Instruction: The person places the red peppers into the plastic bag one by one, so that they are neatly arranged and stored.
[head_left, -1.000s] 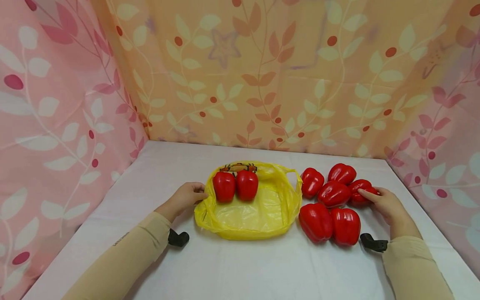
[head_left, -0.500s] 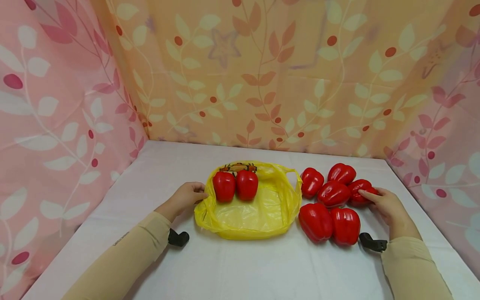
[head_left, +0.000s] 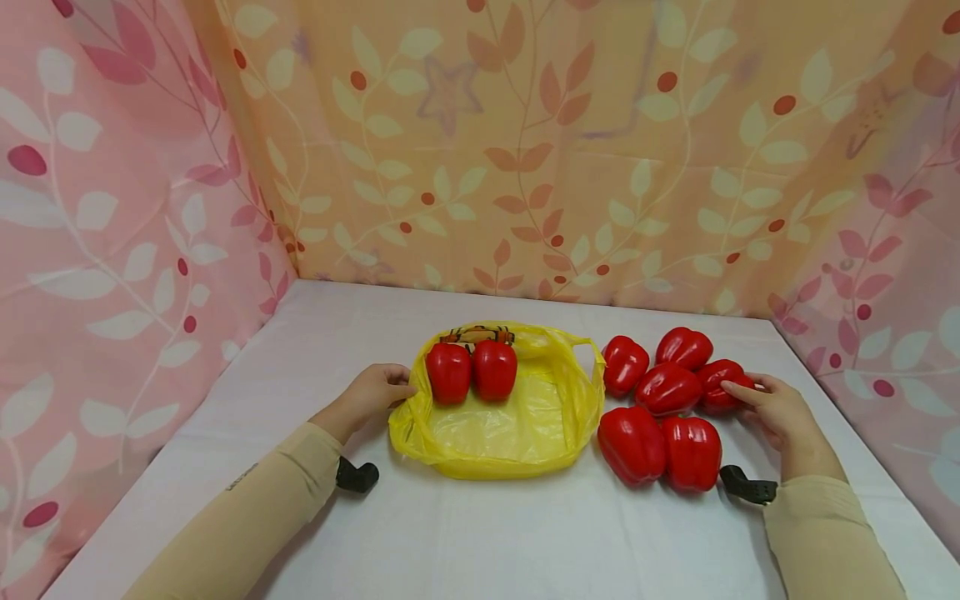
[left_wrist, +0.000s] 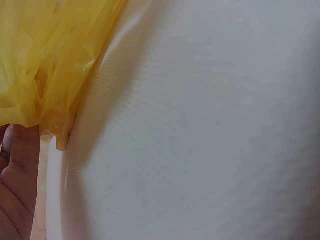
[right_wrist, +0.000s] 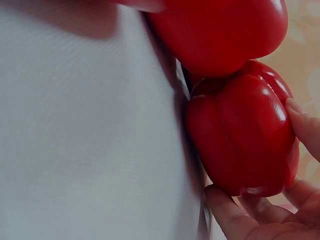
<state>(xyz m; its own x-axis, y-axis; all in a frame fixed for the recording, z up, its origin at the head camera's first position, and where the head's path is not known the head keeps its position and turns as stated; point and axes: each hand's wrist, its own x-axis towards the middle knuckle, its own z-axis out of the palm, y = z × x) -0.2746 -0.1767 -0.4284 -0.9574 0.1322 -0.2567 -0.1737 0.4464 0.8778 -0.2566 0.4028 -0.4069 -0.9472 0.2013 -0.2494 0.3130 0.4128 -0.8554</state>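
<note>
A yellow plastic bag [head_left: 510,429] lies spread with its mouth open in the middle of the table. Two red bell peppers [head_left: 495,371] stand side by side within it, at its back left. My left hand [head_left: 372,396] pinches the bag's left edge; the left wrist view shows fingers [left_wrist: 22,155] at the crumpled plastic. At the right, my right hand [head_left: 783,417] holds the rightmost bell pepper [head_left: 718,385] of a loose group, thumb on one side and fingers beneath its end, as the right wrist view shows. That pepper touches its neighbour.
Several other red bell peppers [head_left: 667,388] lie close together right of the bag. A white cloth [head_left: 510,542] covers the table. Patterned curtains [head_left: 525,167] stand behind and at both sides. Black wrist mounts [head_left: 358,477] stick out from both sleeves.
The right hand's thumb shifts very slightly on the pepper. The bag, the peppers and the left hand stay where they were.
</note>
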